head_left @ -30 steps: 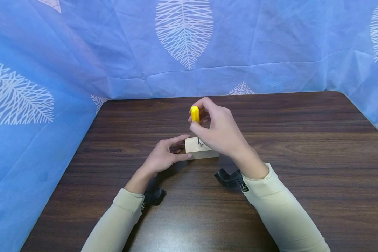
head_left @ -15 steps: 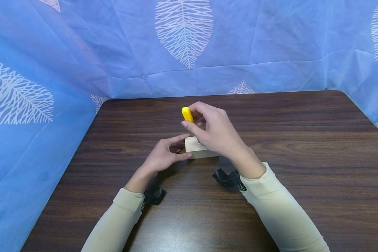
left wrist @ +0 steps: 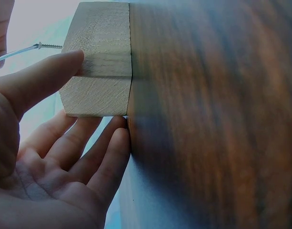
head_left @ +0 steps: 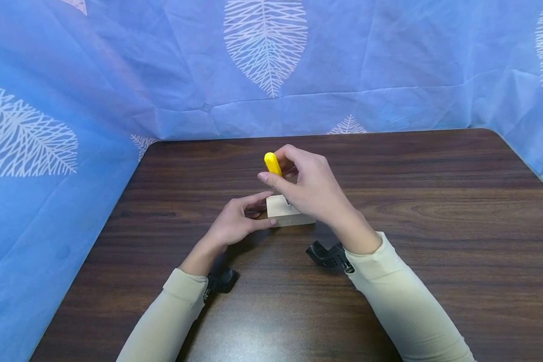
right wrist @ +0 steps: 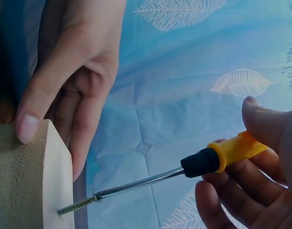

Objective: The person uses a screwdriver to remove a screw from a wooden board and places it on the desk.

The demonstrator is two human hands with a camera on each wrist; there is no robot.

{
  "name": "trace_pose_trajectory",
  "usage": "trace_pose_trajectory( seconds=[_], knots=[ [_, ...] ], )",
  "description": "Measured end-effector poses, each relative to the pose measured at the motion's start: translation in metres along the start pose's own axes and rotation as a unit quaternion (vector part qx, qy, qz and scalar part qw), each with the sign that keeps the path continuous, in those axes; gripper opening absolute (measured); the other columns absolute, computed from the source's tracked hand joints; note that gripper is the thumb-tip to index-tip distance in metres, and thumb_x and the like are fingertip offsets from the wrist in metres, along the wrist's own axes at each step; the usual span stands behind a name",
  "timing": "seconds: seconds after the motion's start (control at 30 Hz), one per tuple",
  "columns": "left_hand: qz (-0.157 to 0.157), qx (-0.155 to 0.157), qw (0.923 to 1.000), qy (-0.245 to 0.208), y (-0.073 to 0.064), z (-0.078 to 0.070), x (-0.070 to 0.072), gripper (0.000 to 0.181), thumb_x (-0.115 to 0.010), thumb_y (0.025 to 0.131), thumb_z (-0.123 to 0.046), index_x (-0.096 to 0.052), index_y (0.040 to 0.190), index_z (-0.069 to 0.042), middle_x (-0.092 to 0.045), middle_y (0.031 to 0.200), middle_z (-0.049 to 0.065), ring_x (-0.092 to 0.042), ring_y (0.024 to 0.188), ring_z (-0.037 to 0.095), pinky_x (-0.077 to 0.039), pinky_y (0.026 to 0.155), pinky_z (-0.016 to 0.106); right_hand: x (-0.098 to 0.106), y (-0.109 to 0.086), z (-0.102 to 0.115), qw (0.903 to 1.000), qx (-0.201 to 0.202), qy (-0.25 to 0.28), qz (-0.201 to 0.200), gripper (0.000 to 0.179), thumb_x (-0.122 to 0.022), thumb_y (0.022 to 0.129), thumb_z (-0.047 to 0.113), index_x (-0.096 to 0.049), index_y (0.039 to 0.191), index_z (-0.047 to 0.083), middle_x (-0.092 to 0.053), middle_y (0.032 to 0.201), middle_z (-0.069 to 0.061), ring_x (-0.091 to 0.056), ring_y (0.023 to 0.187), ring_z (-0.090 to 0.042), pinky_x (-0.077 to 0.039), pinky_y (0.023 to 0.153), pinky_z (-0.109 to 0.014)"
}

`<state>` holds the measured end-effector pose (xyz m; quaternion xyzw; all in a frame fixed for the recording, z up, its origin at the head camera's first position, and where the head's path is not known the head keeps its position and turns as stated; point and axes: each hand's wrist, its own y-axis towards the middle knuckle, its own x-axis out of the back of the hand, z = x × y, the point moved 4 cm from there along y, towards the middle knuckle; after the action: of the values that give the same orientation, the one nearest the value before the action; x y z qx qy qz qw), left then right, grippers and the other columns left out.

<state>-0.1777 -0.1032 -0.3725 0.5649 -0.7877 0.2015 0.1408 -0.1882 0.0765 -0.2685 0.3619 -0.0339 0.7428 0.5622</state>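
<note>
A pale wooden block (head_left: 289,220) lies on the table, its end between the thumb and fingers of my left hand (head_left: 233,221). In the left wrist view the thumb presses one side of the block (left wrist: 105,57). My right hand (head_left: 314,188) grips the yellow handle of a screwdriver (head_left: 272,163) above the block. The right wrist view shows its black collar and metal shaft, tilted relative to the block. A threaded screw (right wrist: 76,207) sticks out of the block's top face, most of its thread exposed. The screwdriver's tip meets the screw's head.
The dark wood-grain table (head_left: 412,201) spreads around both hands. A blue cloth with white leaf prints (head_left: 176,65) hangs behind it and at the sides. Black camera mounts (head_left: 328,255) sit under both wrists.
The screwdriver handle has tipped to the left from upright, then shifted slightly back right. My right fingers have re-spread around it. The left hand and block have stayed in place.
</note>
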Motion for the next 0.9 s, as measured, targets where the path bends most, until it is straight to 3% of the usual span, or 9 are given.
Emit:
trace_pose_trajectory(
  seconds=[0.2, 0.47, 0.63, 0.73, 0.9],
  knots=[
    [0.004, 0.000, 1.0000, -0.002, 0.0004, -0.0019, -0.0008, 0.069, -0.084, 0.096, -0.020, -0.056, 0.158, -0.023, -0.063, 0.155, 0.010, -0.062, 0.142, 0.032, -0.052, 0.117, 0.053, 0.0051, -0.0005, -0.0017, 0.9995, 0.003, 0.021, -0.021, 0.025, -0.077, 0.099, 0.016, -0.066, 0.121, 0.009, -0.081, 0.103, -0.002, -0.076, 0.090, -0.015, -0.056, 0.079, -0.035],
    [0.002, 0.002, 1.0000, -0.005, -0.0005, -0.0004, 0.0002, 0.069, -0.084, 0.096, -0.021, -0.056, 0.159, -0.023, -0.063, 0.155, 0.011, -0.064, 0.140, 0.032, -0.053, 0.116, 0.053, 0.0017, -0.0004, -0.0033, 0.9957, -0.036, 0.078, 0.033, 0.020, -0.051, 0.105, 0.010, -0.055, 0.124, 0.009, -0.073, 0.101, -0.007, -0.072, 0.091, -0.018, -0.053, 0.080, -0.039],
    [0.001, -0.001, 1.0000, -0.002, -0.0001, 0.0000, 0.0001, 0.068, -0.084, 0.096, -0.022, -0.057, 0.158, -0.024, -0.064, 0.154, 0.011, -0.064, 0.140, 0.032, -0.053, 0.116, 0.053, -0.0007, 0.0002, -0.0038, 0.9978, -0.023, 0.052, 0.033, 0.013, -0.058, 0.109, 0.020, -0.053, 0.117, 0.011, -0.066, 0.094, -0.008, -0.066, 0.084, -0.021, -0.050, 0.074, -0.036],
    [0.000, -0.007, 1.0000, 0.002, 0.0008, -0.0004, 0.0000, 0.068, -0.085, 0.095, -0.022, -0.058, 0.157, -0.024, -0.064, 0.154, 0.010, -0.064, 0.140, 0.031, -0.053, 0.116, 0.052, -0.0003, 0.0010, -0.0025, 0.9994, 0.000, 0.027, 0.023, 0.016, -0.066, 0.108, 0.026, -0.061, 0.115, 0.012, -0.065, 0.097, -0.004, -0.063, 0.086, -0.020, -0.053, 0.077, -0.034],
    [0.001, -0.006, 1.0000, 0.003, 0.0009, -0.0003, 0.0001, 0.068, -0.085, 0.095, -0.022, -0.058, 0.158, -0.024, -0.065, 0.153, 0.009, -0.063, 0.141, 0.030, -0.053, 0.116, 0.051, 0.0039, 0.0007, -0.0010, 0.9998, 0.014, 0.013, 0.007, 0.029, -0.075, 0.103, 0.025, -0.074, 0.130, 0.016, -0.068, 0.108, 0.000, -0.065, 0.091, -0.018, -0.057, 0.085, -0.035]
  ],
)
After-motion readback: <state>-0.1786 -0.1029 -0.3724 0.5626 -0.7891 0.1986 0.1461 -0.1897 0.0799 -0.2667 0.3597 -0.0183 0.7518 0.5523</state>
